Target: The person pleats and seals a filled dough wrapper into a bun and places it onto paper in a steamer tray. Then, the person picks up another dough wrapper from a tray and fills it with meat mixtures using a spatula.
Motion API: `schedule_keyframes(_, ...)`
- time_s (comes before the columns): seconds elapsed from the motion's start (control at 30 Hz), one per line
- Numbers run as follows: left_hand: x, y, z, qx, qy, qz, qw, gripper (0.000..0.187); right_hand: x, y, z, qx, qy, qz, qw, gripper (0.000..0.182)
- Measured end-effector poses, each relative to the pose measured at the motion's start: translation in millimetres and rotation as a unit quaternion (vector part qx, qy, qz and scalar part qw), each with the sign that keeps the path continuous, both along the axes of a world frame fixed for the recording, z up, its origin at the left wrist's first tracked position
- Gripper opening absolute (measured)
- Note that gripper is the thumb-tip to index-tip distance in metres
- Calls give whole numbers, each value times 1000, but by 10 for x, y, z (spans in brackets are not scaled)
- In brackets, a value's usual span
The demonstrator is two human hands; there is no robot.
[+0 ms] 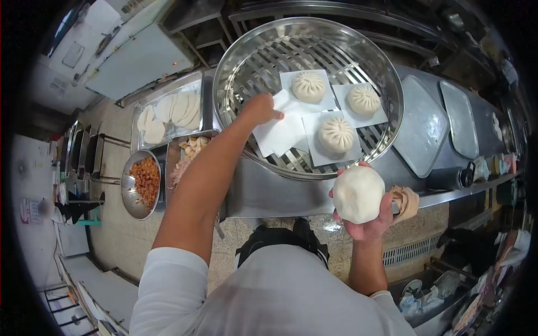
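My left hand (262,110) reaches into a large round metal steamer (395,106), its fingers closed on white paper squares (288,131) lying on the slats. Three pleated buns stand in the steamer, each on its own paper: a back bun (309,87), a right bun (363,100) and a front bun (336,135). Just outside the steamer's near rim, my right hand (370,228) holds up a round white bun (359,194), palm beneath and fingers around its sides. Its smooth side faces me, so any pleats are hidden.
Left of the steamer are a tray of flat dough rounds (182,107), a metal pan of filling (178,159) partly behind my forearm, and a bowl of orange-brown filling (144,182). To the right lie two metal trays (420,123), a dark bottle (451,178) and a tan cloth (406,203).
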State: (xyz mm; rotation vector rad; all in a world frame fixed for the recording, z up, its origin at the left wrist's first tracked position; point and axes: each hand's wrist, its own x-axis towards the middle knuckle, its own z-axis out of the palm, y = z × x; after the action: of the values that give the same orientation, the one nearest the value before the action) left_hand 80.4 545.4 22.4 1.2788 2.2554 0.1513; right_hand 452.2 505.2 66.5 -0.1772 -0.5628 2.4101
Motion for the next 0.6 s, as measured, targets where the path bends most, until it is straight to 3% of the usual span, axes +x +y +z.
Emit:
schedule_keyframes(0.23,-92,-157,-182,131,-36,106,985,50,-137,83,-19,28,-21,-27,999,97)
schedule_keyframes(0.3,-131,-112,-131,112,-96,164,975,49,-236,74,54,53,-17,-38,998,99)
schedule_keyframes(0.43,-192,-155,28,158,-238,159,945,45,-358,119,200,113,-48,-45,991,101)
schedule_keyframes(0.5,-195,-193,106,235,-471,197,827,54,-422,172,291,164,-128,-94,974,100)
schedule_keyframes(0.6,-13,-230,291,296,-493,208,791,66,-503,273,357,174,-168,-109,964,98)
